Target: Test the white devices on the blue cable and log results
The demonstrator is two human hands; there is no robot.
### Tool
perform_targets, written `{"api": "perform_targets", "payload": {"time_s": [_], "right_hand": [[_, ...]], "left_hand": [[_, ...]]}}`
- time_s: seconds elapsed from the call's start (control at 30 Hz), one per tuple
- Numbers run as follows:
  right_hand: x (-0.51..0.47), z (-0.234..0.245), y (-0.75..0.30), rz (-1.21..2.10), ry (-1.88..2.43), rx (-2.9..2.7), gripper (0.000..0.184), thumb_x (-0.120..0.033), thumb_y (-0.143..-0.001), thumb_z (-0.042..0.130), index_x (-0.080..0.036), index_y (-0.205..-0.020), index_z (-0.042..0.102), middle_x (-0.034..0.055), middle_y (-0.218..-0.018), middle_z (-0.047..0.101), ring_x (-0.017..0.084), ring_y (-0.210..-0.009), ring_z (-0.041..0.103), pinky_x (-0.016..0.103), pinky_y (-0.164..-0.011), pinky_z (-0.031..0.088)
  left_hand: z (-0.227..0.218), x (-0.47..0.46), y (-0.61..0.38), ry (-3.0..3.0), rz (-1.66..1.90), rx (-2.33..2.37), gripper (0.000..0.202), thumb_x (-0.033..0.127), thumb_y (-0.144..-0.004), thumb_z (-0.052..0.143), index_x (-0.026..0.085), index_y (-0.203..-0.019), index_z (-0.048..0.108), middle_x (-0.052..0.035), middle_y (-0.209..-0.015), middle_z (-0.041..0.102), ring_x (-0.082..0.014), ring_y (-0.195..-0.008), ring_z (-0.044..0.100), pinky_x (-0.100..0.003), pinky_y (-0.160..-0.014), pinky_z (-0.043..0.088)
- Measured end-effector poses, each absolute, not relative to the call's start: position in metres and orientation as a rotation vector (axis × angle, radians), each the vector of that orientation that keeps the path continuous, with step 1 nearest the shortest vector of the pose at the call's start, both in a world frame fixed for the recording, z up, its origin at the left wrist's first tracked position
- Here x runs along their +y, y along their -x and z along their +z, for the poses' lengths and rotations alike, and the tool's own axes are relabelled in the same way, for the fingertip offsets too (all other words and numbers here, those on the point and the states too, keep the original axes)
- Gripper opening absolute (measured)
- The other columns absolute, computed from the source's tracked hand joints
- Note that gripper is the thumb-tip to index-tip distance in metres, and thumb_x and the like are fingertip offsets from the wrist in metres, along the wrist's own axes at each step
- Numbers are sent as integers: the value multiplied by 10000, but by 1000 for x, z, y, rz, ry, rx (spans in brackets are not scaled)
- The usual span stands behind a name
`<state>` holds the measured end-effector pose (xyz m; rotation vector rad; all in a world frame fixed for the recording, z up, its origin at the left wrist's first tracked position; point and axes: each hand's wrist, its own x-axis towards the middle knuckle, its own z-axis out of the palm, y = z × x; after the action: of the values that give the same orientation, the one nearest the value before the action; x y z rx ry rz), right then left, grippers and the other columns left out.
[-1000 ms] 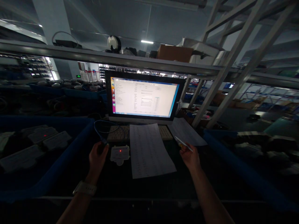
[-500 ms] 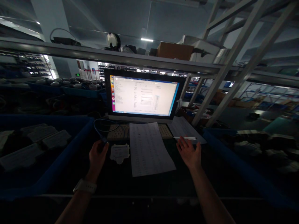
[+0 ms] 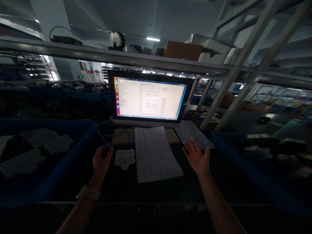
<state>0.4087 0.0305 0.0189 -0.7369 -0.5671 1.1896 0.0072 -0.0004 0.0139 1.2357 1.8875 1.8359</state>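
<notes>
My left hand (image 3: 101, 162) is closed in a pinch around the end of a thin blue cable (image 3: 105, 139), left of the keyboard. The cable loops back over the keyboard (image 3: 120, 137). Just right of that hand lies a pale, flat device or cover (image 3: 124, 158) with handwriting on it. My right hand (image 3: 197, 158) is palm up with its fingers spread, over the corner of a paper sheet. A small white piece (image 3: 190, 138) shows at its fingertips, perhaps a pen mostly hidden. Between the hands, a long printed sheet (image 3: 156, 156) partly covers the keyboard.
A lit monitor (image 3: 149, 97) stands behind the keyboard. Blue bins with pale-topped parts flank me, the left bin (image 3: 70, 162) and the right bin (image 3: 243, 175). A metal shelf (image 3: 146, 60) crosses above the monitor, carrying a cardboard box (image 3: 182, 51). Another sheet (image 3: 187, 128) lies at right.
The white pen that lay crosswise above my right fingers no longer shows lengthwise; only a small white bit is visible there. My left hand keeps the cable and stays in place.
</notes>
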Motion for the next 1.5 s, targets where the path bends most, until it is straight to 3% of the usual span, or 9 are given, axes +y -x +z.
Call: {"api": "perform_targets", "payload": {"time_s": [0.1, 0.27, 0.43, 0.53, 1.33, 1.5], "right_hand": [[31, 18, -410, 1209, 715, -575, 505, -750, -642, 549, -341, -908, 680, -16, -1269, 595, 228, -1248, 469, 467, -1039, 386], [30, 18, -409, 1187, 724, -627, 552, -755, -660, 518, -354, -1012, 661, -23, -1315, 556, 222, -1261, 454, 468, -1008, 421], [31, 16, -411, 1208, 721, -626, 565, -768, -638, 531, -333, -970, 672, 14, -1191, 638, 232, -1212, 499, 471, -991, 430], [31, 16, -411, 1182, 726, -637, 577, -773, -634, 525, -339, -987, 668, -1, -1249, 602, 221, -1227, 483, 456, -994, 432], [30, 17, -407, 1213, 714, -677, 542, -751, -620, 569, -380, -1004, 661, -25, -1358, 519, 247, -1338, 349, 526, -1092, 282], [33, 11, -409, 1222, 723, -665, 527, -757, -630, 546, -370, -969, 663, -15, -1343, 536, 251, -1300, 407, 525, -1062, 334]], "left_hand": [[14, 0, -7, -1230, 1845, 1864, 351, 473, -585, 625, 197, -798, 580, -36, -782, 683, -210, -733, 644, -350, -683, 537], [13, 1, -6, -1187, 1841, 1862, 379, 472, -556, 637, 188, -802, 592, -51, -793, 680, -218, -744, 644, -371, -703, 532], [11, 2, -6, -1199, 1849, 1862, 372, 480, -558, 639, 196, -793, 593, -31, -737, 669, -203, -686, 631, -352, -648, 526], [12, 1, -6, -1208, 1853, 1860, 380, 489, -558, 639, 193, -792, 593, -34, -749, 671, -203, -693, 630, -349, -649, 525], [6, 2, -7, -1197, 1908, 1739, 391, 514, -589, 650, 194, -808, 596, -39, -786, 690, -204, -735, 649, -336, -682, 532], [6, 2, -8, -1157, 1927, 1694, 400, 500, -588, 660, 185, -827, 599, -47, -772, 689, -203, -718, 651, -334, -659, 531]]}}
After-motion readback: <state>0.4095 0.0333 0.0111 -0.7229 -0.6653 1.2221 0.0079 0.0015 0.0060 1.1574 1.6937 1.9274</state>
